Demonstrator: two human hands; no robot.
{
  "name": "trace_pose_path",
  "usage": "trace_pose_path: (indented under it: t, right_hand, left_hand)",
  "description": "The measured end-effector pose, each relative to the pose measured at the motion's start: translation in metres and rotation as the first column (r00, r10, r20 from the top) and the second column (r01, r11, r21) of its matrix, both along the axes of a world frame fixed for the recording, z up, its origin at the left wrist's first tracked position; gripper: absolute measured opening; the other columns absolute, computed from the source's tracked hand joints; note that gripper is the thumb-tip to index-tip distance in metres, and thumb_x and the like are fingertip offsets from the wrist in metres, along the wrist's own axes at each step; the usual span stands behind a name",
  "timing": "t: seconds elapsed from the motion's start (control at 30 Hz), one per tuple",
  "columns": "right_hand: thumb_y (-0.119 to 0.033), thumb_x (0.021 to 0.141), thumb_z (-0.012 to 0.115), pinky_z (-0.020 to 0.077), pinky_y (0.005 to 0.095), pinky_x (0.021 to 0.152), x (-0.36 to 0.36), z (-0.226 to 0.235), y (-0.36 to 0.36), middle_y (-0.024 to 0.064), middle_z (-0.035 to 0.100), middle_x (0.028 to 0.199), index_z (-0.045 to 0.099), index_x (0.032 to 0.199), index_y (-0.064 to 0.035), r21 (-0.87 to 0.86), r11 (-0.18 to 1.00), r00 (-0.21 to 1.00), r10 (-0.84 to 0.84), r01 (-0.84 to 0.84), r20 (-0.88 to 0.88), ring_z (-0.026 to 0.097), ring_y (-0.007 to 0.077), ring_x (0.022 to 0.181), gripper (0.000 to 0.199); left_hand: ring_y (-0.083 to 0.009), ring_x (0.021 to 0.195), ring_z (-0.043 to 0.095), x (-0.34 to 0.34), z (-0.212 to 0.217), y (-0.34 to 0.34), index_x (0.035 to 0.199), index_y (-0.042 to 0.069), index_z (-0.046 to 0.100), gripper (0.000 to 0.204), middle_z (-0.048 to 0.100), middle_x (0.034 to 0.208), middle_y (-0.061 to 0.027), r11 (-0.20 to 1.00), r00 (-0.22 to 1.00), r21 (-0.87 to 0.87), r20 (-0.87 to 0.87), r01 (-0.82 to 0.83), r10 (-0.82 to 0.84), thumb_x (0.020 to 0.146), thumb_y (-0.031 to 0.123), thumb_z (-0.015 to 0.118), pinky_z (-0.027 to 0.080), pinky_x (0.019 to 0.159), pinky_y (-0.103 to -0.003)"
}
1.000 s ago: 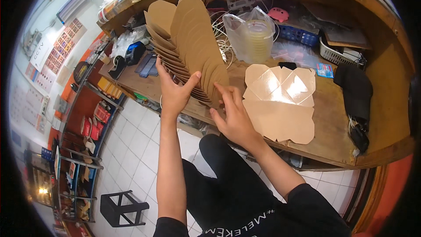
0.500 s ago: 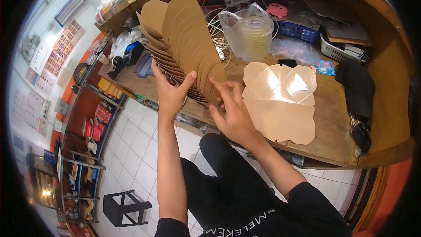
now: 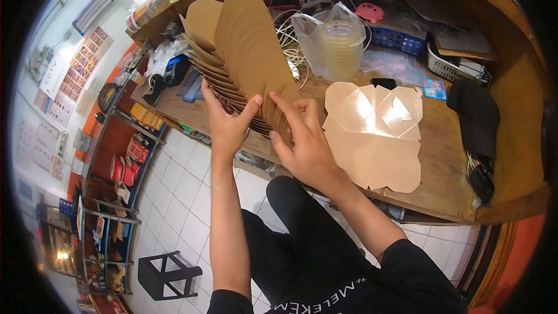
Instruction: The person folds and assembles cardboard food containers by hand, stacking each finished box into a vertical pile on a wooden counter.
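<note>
A thick, fanned stack of brown cardboard box blanks (image 3: 247,40) leans up at the bench's left part, its scalloped edges overlapping in rows. My left hand (image 3: 229,125) is closed round its lower left side, thumb on the front face and the other fingers partly hidden behind the sheets. At the stack's lower right edge is my right hand (image 3: 302,139), fingers apart. Its index fingertip touches the front sheets, with the thumb lower down by their edge. Flat on the bench to the right lies a single glossy, creased blank (image 3: 375,136).
Behind the blank stands a clear plastic bag with rolls of tape (image 3: 340,46), beside tangled white cables (image 3: 285,43). A blue basket (image 3: 395,40), white basket (image 3: 447,64) and black cap (image 3: 474,107) line the bench's right. A black stool (image 3: 168,276) rests on the tiled floor.
My right hand has shifted slightly left, further over the stack's lower corner, where the sheet edges now spread apart beside the fingers. My left hand keeps its hold.
</note>
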State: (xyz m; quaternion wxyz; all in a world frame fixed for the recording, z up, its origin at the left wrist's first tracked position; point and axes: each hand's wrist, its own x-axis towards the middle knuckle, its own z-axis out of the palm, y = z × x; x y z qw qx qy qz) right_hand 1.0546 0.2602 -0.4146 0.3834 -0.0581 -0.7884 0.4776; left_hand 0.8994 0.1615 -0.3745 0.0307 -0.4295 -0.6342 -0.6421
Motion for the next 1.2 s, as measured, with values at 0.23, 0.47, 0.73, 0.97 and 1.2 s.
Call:
trace_pose_path:
  t: [0.23,0.47,0.73,0.97,1.2]
  right_hand:
    - [-0.003,0.091,0.070,0.0555,0.0504,0.085,-0.003,0.011,0.001,0.0263,0.044,0.123,0.046,0.157,-0.0123,-0.005,1.000,1.000,0.015,-0.015,0.019,0.064,0.0466,0.097,0.070]
    - [0.000,0.090,0.065,0.0547,0.0500,0.089,-0.013,0.016,0.005,0.0258,0.044,0.123,0.047,0.157,-0.0118,0.107,0.993,0.995,-0.034,0.044,-0.094,0.062,0.0459,0.101,0.070]
    - [0.003,0.088,0.061,0.0521,0.0492,0.094,-0.015,0.026,0.007,0.0253,0.043,0.121,0.044,0.160,-0.0128,0.064,0.998,0.996,0.000,0.006,-0.091,0.058,0.0450,0.107,0.075]
    - [0.003,0.087,0.062,0.0532,0.0487,0.092,-0.016,0.033,0.006,0.0254,0.043,0.120,0.044,0.160,-0.0160,0.021,1.000,0.995,0.014,-0.012,-0.102,0.058,0.0442,0.106,0.078]
    - [0.003,0.089,0.060,0.0538,0.0488,0.092,-0.017,0.041,0.009,0.0248,0.042,0.120,0.043,0.161,-0.0169,0.078,0.997,0.994,-0.009,0.018,-0.108,0.059,0.0438,0.106,0.076]
  left_hand:
    - [-0.0267,0.134,0.053,-0.001,-0.001,-0.002,0.157,-0.003,0.025,0.094,0.049,0.148,-0.0188,1.000,0.999,-0.004,-0.031,-0.026,0.025,0.086,0.009,0.087,0.044,0.114,-0.038]
    - [-0.0264,0.136,0.052,-0.006,-0.003,-0.003,0.158,-0.002,0.024,0.096,0.048,0.149,-0.0187,1.000,1.000,0.004,0.001,0.002,-0.002,0.086,0.008,0.087,0.044,0.115,-0.038]
    - [-0.0261,0.137,0.053,-0.001,0.000,-0.003,0.158,-0.001,0.024,0.095,0.049,0.150,-0.0182,1.000,0.999,-0.012,0.049,0.016,-0.015,0.086,0.006,0.086,0.045,0.115,-0.039]
    - [-0.0254,0.137,0.052,-0.002,0.000,-0.003,0.158,-0.001,0.024,0.094,0.048,0.151,-0.0173,1.000,0.999,0.008,0.045,0.028,-0.029,0.086,0.004,0.085,0.045,0.116,-0.038]
    - [-0.0251,0.137,0.052,0.004,0.003,-0.002,0.158,0.000,0.023,0.095,0.048,0.149,-0.0166,0.999,0.999,0.017,0.035,0.027,-0.028,0.086,0.003,0.085,0.044,0.116,-0.038]
